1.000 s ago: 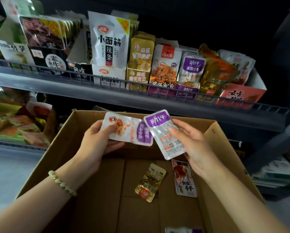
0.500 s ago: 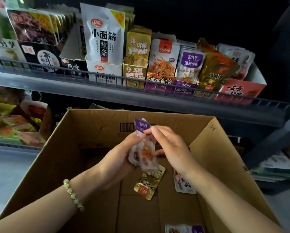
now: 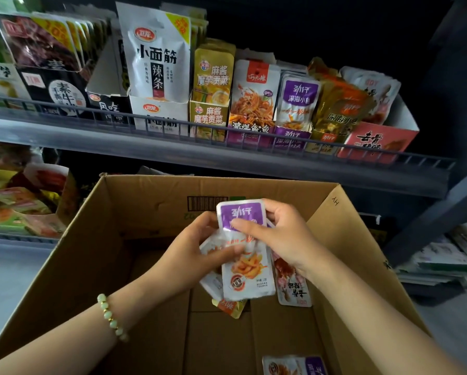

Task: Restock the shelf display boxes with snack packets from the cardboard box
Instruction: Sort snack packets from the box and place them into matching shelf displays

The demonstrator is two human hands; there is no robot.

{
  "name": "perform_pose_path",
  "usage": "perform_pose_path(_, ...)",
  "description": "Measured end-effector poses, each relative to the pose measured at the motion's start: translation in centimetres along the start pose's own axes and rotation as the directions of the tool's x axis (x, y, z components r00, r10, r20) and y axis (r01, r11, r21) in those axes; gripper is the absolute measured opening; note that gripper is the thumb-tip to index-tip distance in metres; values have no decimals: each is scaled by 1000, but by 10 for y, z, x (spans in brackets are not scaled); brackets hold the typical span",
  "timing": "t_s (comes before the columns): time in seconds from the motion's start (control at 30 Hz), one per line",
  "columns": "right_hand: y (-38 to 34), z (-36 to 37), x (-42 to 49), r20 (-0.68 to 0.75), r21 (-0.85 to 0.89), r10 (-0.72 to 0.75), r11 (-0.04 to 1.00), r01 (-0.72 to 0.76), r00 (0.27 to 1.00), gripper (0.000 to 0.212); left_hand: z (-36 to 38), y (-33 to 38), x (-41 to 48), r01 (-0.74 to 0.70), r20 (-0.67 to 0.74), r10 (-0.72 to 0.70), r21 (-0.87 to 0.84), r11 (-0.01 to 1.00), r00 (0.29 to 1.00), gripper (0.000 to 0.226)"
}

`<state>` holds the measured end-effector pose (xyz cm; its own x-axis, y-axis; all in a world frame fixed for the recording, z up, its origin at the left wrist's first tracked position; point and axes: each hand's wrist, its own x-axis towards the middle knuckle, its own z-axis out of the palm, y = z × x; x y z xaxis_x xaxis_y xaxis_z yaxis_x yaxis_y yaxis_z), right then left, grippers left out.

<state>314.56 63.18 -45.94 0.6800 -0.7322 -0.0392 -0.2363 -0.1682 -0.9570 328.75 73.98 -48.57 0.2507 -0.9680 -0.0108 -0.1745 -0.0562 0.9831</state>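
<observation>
2 packets [image 3: 250, 280], front one labelled 劲仔, sit pinched between left hand [image 3: 189, 255] and right hand [image 3: 286, 239] above the cardboard box [image 3: 145, 201].

Both hands [image 3: 187, 255] around purple-topped packets [image 3: 247, 269]

A wire rail [image 3: 172, 125] runs along the front edge of the upper shelf [image 3: 227, 161]; a dark beam [image 3: 429, 226] slants up at the right; below it lies a blurred stack of flat white-and-green packs [image 3: 443, 266]; grey floor [image 3: 454, 328] shows beside them; a pale-green bead bracelet [image 3: 110, 316] sits lower left.
</observation>
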Motion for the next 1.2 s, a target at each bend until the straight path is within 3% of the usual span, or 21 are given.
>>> perform_pose_path(0.13,3,-3,3,-220,120,27,993,-1,975,27,-3,3,2,88,79,-91,41,995,993,51)
perform_pose_path(0.23,7,-2,4,-287,168,80,985,-32,954,28,-2,2,2,105,159,-102,-12,994,982,36)
perform_pose_path(0.33,5,-8,9,-220,306,161,948,-88,962,37,-7,8,5,99,177,-71,-153,983,982,24)
perform_pose_path(0.4,0,-16,11,-87,424,217,891,-161,972,47,-11,15,7,63,167,-28,-208,976,986,26)
perform_pose_path(0.5,-10,-31,8,126,475,217,843,-251,968,42,-15,20,9,17,171,18,-200,980,985,31)
perform_pose_path(0.6,-19,-47,5,195,344,169,910,-229,966,37,-18,24,11,-3,232,33,-130,992,972,32)
perform_pose_path(0.73,-40,-68,10,168,113,94,987,-113,981,43,-20,41,25,-80,280,90,-50,996,956,25)
perform_pose_path(0.93,-72,-111,28,121,315,11,948,-49,993,53,-9,102,68,-233,273,235,-41,972,933,27)
perform_pose_path(1.1,-98,-145,53,-108,-111,-161,983,149,981,51,-1,115,118,-275,153,246,211,938,957,24)
perform_pose_path(1.17,-108,-160,66,-192,-235,-236,953,189,953,49,1,114,133,-304,79,299,413,859,951,40)
perform_pose_path(1.2,-113,-166,72,-220,-311,-285,927,210,933,46,1,112,141,-303,55,332,565,767,942,48)
